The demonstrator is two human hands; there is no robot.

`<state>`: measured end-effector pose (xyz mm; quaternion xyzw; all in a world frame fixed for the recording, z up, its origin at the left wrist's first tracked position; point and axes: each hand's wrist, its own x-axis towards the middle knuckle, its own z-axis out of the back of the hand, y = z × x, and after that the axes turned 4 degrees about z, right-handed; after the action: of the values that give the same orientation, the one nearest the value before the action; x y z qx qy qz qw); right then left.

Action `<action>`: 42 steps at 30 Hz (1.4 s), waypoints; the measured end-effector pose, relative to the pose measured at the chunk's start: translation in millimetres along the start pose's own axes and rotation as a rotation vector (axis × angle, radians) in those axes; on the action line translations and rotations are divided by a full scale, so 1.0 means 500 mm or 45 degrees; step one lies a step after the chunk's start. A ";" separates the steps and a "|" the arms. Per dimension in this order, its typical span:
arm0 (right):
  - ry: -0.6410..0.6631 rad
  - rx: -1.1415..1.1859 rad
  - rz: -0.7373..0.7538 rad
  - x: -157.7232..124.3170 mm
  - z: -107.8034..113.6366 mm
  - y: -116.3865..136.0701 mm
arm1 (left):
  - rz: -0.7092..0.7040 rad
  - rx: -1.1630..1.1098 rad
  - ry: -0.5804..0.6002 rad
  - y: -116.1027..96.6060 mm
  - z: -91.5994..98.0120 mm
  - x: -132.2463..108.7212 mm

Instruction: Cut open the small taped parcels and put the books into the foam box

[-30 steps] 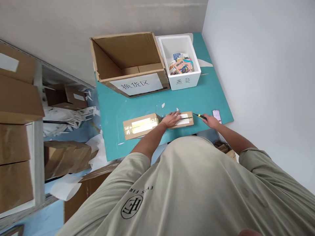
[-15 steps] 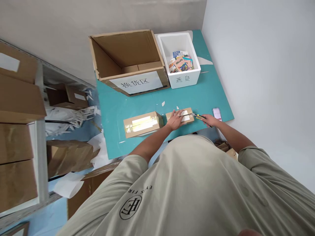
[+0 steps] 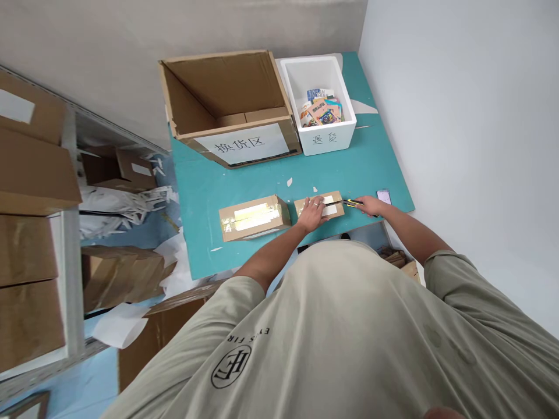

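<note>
At centre frame, the left hand (image 3: 311,214) presses spread fingers onto a small brown cardboard box (image 3: 332,208). The right hand (image 3: 370,205) grips a yellow-and-black utility knife (image 3: 353,202) close by; a slip could cut those fingers.

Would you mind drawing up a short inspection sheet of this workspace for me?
surface: teal board, a few white scraps on it.
job's things: small taped cardboard box; larger taped cardboard box beside it; utility knife, yellow and black.
clutter: white paper offcuts on the floor, left.
hands: left hand flat on the small box; right hand grips the knife, its tip over the box.
cables: nothing seen.
surroundings: open labelled carton; white foam box holding printed booklets; phone; shelved cartons, left.
</note>
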<state>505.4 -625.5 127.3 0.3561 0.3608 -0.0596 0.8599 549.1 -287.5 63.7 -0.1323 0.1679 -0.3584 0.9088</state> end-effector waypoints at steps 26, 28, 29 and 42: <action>0.148 0.279 -0.044 -0.026 -0.017 -0.033 | -0.110 0.144 0.134 0.001 0.041 0.038; 0.146 0.293 -0.026 -0.034 -0.018 -0.041 | -0.086 0.137 0.144 0.003 0.041 0.040; 0.162 0.296 -0.017 -0.037 -0.019 -0.045 | -0.070 0.132 0.142 0.003 0.041 0.041; 0.120 0.267 0.047 -0.087 -0.053 -0.060 | -0.036 0.121 0.112 0.002 0.047 0.046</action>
<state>447.4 -637.1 126.5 0.4532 0.3859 -0.0642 0.8010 575.0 -299.9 79.7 -0.0754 0.1885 -0.3842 0.9007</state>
